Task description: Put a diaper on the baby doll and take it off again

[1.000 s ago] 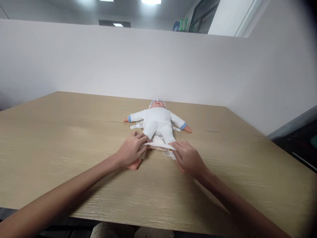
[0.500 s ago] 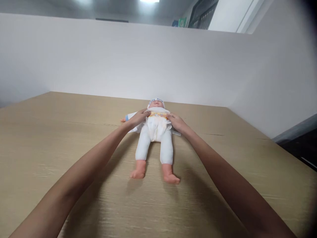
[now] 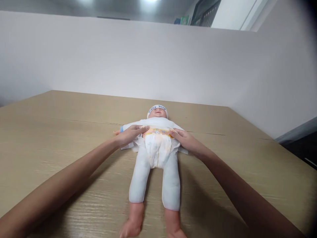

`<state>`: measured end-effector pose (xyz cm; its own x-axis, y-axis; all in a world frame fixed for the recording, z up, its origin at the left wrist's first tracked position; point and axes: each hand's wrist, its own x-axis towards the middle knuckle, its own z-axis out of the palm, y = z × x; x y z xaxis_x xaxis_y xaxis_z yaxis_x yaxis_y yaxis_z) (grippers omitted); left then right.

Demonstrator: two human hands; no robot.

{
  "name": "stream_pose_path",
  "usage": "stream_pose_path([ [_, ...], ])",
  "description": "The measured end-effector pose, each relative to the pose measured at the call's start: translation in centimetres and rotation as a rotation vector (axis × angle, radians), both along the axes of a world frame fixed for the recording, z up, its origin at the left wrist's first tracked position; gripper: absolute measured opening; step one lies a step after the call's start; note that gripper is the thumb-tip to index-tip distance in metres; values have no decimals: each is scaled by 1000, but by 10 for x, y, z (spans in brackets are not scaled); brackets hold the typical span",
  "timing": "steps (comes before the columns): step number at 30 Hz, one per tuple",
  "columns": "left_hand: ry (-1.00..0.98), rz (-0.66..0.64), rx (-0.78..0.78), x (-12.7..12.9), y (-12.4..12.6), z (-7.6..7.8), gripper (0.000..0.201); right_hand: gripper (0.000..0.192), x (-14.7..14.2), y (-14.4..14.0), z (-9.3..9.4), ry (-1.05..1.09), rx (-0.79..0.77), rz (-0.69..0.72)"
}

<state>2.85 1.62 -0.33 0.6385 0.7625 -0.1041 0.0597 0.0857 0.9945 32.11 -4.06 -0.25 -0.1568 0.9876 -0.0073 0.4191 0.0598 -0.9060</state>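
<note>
A baby doll [image 3: 138, 178] in white clothing and a white headband lies on its back, feet towards me. A white diaper [image 3: 158, 152] with an orange printed waistband runs up between its legs and over its belly. At the waistband's left corner, my left hand [image 3: 130, 135] is closed, thumb on top of the diaper edge. My right hand [image 3: 186, 140] pinches the opposite corner in the same way. White side flaps of the diaper stick out on the table below both hands. My fingertips are partly hidden at the diaper's edges.
The doll lies on a wide wooden table [image 3: 74, 158] with thin seams in its top. A pale partition wall [image 3: 138, 59] rises behind the far edge and continues on the right. Something dark [image 3: 302, 148] shows beyond the table's right edge.
The doll and diaper have come closer to me, and the doll's feet now reach the bottom of the view. Both my hands have moved nearer with it, still at the waistband corners.
</note>
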Motion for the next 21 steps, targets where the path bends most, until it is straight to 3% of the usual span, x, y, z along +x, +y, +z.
stream_pose_path([
  [3,40,-5,62,-11,-6,10,53,50,6,-17,4,-11,69,-36],
  [5,114,96,162,-17,-4,19,51,51,13,-25,3,-22,154,-127],
  [9,261,305,517,-9,-13,41,36,38,32,-48,-14,-281,322,-306],
  [12,282,224,841,17,-32,50,28,32,40,-68,-31,-518,393,-364],
  [16,405,44,1139,61,-48,44,34,34,43,-78,-49,-634,424,-379],
  [21,613,80,1213,86,-48,26,48,40,44,-74,-58,-605,284,-421],
])
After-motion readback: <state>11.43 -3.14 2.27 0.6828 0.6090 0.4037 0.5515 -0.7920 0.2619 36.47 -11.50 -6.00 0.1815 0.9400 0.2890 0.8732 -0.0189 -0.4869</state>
